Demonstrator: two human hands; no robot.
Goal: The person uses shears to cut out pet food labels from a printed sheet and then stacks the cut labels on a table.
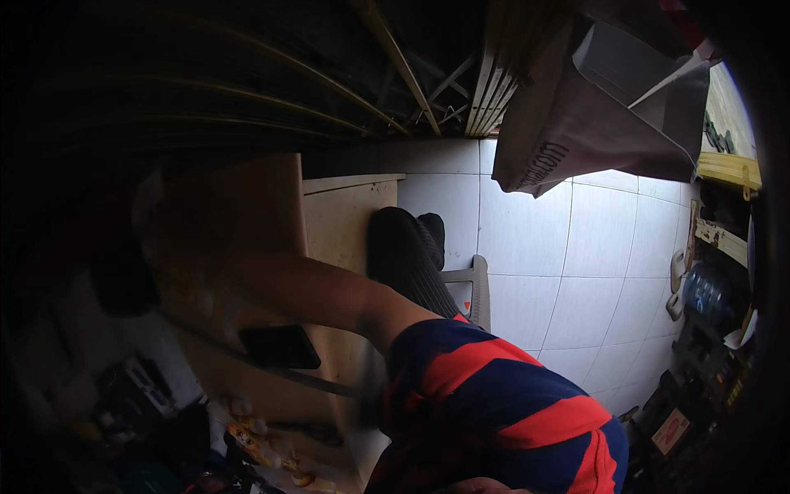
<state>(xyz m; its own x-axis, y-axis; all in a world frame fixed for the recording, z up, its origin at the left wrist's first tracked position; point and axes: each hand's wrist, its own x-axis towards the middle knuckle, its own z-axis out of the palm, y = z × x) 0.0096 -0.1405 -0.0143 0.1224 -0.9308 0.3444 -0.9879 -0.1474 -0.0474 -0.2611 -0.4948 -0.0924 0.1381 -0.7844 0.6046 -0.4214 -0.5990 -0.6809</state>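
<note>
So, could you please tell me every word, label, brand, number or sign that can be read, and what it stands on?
Large bag: dark printed lettering, partly readable, but I won't copy it out.
Pale card with red marking: too small and blurred to read.

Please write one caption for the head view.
A bare forearm fades into shadow above a brown surface, near a black rectangular object.
</note>
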